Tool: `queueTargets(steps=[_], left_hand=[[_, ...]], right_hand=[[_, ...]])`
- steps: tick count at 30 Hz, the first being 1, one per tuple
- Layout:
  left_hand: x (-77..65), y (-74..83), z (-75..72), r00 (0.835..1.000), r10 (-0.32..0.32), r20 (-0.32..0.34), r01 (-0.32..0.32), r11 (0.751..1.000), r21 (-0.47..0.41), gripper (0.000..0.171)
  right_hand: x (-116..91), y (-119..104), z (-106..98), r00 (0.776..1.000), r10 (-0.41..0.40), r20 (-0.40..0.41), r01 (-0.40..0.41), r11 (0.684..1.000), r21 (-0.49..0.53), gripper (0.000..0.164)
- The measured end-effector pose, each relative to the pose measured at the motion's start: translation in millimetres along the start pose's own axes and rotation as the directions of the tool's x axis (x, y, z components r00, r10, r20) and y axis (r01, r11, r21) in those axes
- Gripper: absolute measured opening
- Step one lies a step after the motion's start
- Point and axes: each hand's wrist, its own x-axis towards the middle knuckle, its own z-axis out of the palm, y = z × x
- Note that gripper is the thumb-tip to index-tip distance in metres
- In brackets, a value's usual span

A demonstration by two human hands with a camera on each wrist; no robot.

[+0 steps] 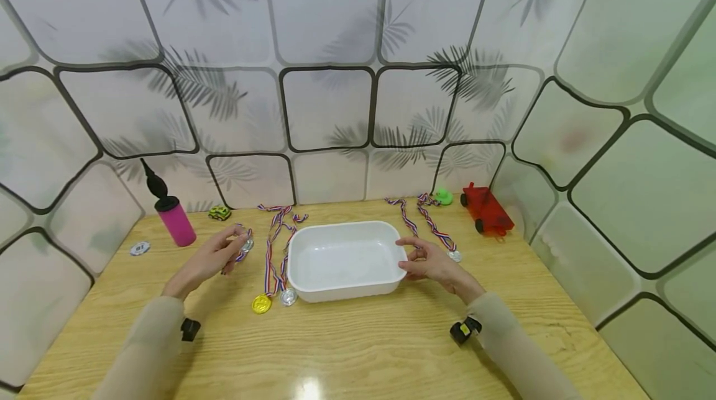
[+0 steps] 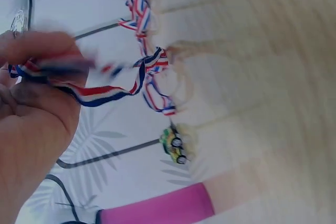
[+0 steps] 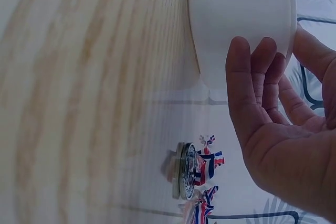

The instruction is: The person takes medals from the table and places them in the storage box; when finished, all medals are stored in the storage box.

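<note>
My left hand (image 1: pixel 220 253) holds a silver medal (image 2: pixel 19 22) by its bunched red, white and blue ribbon (image 2: pixel 102 97), left of the tray and above the table. The medal shows at the fingertips in the left wrist view. At the right end of the white tray (image 1: pixel 345 292), my right hand (image 1: pixel 427 263) grips the rim, with several fingers bent against the outer wall in the right wrist view. Nothing lies in the tray. Close to its left side lie a gold medal (image 1: pixel 261 304) and another silver medal (image 1: pixel 288 297), their ribbons stretched toward the wall.
Behind the left hand stand a pink balloon pump (image 1: pixel 178 224) and a small toy car (image 1: pixel 219 212); a round disc (image 1: pixel 140 248) lies farther left. On the right are a silver medal (image 1: pixel 455 256), a green toy duck (image 1: pixel 444 197) and a red toy vehicle (image 1: pixel 488 209).
</note>
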Motion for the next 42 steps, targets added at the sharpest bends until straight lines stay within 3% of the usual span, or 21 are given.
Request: queueTargets(steps=[8,13,23,29,32,42], left_hand=[[6.4,19.5,3.0,0.993,0.068,-0.092,-0.058,0.992,0.11,0.03],[12.7,40.8,-2.1,0.984,0.11,-0.138,-0.087,0.983,0.163,0.031],[25.2,85.5,-13.9,0.967,0.174,-0.184,-0.141,0.973,0.18,0.029],[33.7,110.8,-9.9,0.972,0.151,-0.183,-0.103,0.963,0.25,0.038],[39.6,121.3,-6.1,0.977,0.136,-0.164,-0.094,0.965,0.244,0.039],[63.0,148.4,2.2,0.979,0.183,-0.086,-0.158,0.959,0.237,0.033]], right_hand=[[1,1,-1,1.0,0.002,-0.004,-0.002,1.0,-0.01,0.059],[0,1,0,1.0,0.008,-0.005,-0.008,1.0,-0.007,0.059],[1,1,0,1.0,0.011,-0.007,-0.011,1.0,-0.007,0.059],[2,3,-1,1.0,0.007,-0.011,-0.007,1.0,-0.005,0.059],[2,2,-1,1.0,0.004,-0.012,-0.004,1.0,-0.006,0.059],[2,3,-2,1.0,0.002,-0.001,-0.002,1.0,-0.012,0.06]])
